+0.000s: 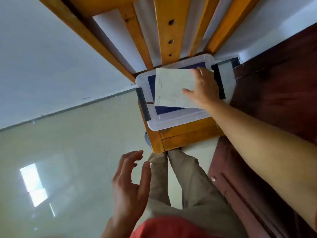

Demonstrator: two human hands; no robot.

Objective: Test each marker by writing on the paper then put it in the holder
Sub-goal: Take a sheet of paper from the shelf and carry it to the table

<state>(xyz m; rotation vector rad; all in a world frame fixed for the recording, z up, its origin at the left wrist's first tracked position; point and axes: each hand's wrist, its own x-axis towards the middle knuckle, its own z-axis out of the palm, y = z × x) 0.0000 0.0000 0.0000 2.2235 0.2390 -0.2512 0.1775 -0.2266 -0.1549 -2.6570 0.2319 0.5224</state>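
The task looks barely begun: right hand (204,88) lies flat, fingers spread, on the paper (173,88) at upper centre; left hand (130,182) open, empty; no marker or holder visible.

A low wooden worktop (185,133) of orange-brown timber stands on a pale glossy floor (68,152), with a drawer front facing the person. On it rests 1 clear plastic box (178,121) with a white lid and 2 dark side latches, covering almost the whole top. A sheet of paper (173,88) lies flat on the lid, just left of the right grip (204,88), which presses its right edge. The left grip (130,184) hangs spread above the floor, well below the worktop and apart from it.
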